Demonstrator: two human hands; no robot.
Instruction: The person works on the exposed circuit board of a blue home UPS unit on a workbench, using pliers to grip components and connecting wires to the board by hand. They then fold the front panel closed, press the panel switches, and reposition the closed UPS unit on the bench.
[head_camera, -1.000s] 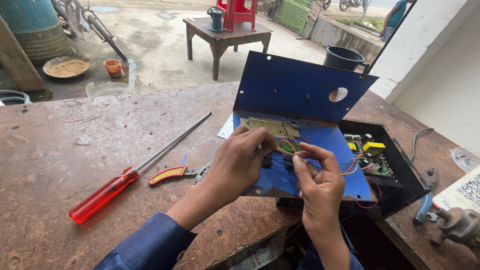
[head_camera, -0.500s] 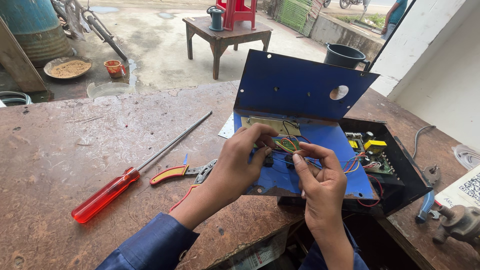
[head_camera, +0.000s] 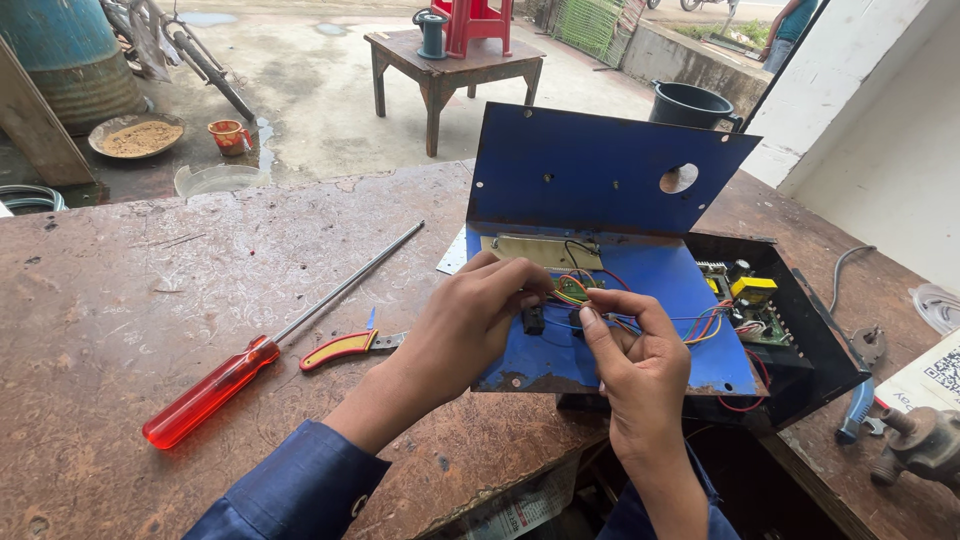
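Note:
An opened blue metal cover (head_camera: 610, 175) lies over a black case (head_camera: 810, 340) with a circuit board (head_camera: 745, 300) inside. Coloured wires (head_camera: 590, 290) run across the blue panel. My left hand (head_camera: 470, 320) pinches a small black component (head_camera: 533, 320) at the wires. Close beside it, my right hand (head_camera: 635, 365) pinches the wires with thumb and forefinger. A second pale circuit board (head_camera: 540, 250) sits at the fold of the cover.
A long screwdriver with a red handle (head_camera: 215, 390) and red-and-yellow handled pliers (head_camera: 345, 347) lie on the worn wooden bench (head_camera: 150, 290) to the left. Blue-handled pliers (head_camera: 858, 408) and a metal fitting (head_camera: 925, 440) lie at the right. A small table (head_camera: 455, 65) and black bucket (head_camera: 690, 103) stand beyond.
Both hands stay at the wires on the blue panel with only slight finger shifts. The view has drifted a little.

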